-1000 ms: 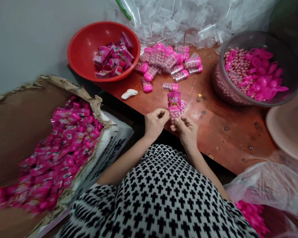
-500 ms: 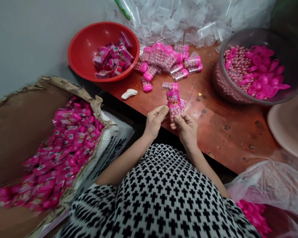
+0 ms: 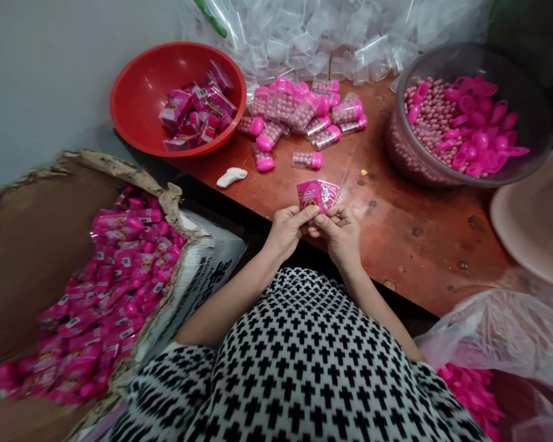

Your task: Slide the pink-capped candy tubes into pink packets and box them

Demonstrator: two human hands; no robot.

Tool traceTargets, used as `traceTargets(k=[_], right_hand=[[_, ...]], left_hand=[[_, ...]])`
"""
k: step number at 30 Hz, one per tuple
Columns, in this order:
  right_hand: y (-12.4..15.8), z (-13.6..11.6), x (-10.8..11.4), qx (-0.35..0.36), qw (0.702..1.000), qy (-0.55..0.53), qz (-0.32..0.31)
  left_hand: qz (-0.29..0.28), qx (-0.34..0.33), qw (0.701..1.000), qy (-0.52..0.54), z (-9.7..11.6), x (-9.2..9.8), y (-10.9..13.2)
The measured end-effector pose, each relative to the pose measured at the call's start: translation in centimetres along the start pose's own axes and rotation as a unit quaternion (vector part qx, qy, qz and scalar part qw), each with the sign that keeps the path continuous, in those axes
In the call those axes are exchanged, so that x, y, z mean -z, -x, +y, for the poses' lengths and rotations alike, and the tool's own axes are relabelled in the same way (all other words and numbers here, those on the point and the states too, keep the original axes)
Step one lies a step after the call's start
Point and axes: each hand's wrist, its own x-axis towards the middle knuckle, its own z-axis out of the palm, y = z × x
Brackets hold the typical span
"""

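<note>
In front of my body, my left hand is closed, pinching a pink printed wrapper between thumb and fingers. My right hand is closed on the lower part of the same wrapper, and the two thumbs nearly meet. A second pink-and-white printed piece shows just above the right fingers; whether it is held or lies on the table I cannot tell. The fingers hide whatever is beneath the wrapper. Beyond them lies a clear tube of pink candy balls with a pink cap.
More candy tubes are heaped behind. A red bowl holds wrapped packs; a dark bowl holds pink balls and spoons. Clear empty cups line the back. A carton of finished packs stands left, a plastic bag right.
My hands have come closer together and the wrapper has dropped lower between them. The candy balls seen in the held pack are now hidden. The view has shifted slightly.
</note>
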Motion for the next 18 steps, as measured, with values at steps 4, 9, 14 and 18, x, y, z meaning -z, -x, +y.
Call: traceTargets(k=[4,9,14,18], right_hand=[[0.2,-0.1,0.5,-0.021,0.998,0.006,-0.066],[0.1,0.0,-0.5,-0.02,0.998,0.013,-0.056],[0.1,-0.5,-2.1,-0.027,0.995,0.02,-0.099],[-0.4,-1.6,-0.3,0.025,0.997,0.043,-0.063]], left_hand=[[0.025,-0.022,0.999,0.03,0.2,0.5,0.3],[0.034,-0.037,0.998,0.033,0.0,0.3,1.3],[0.117,-0.15,0.982,0.016,2.7,1.9,4.1],[0.233,-0.329,0.915,0.005,6.0,5.1,6.8]])
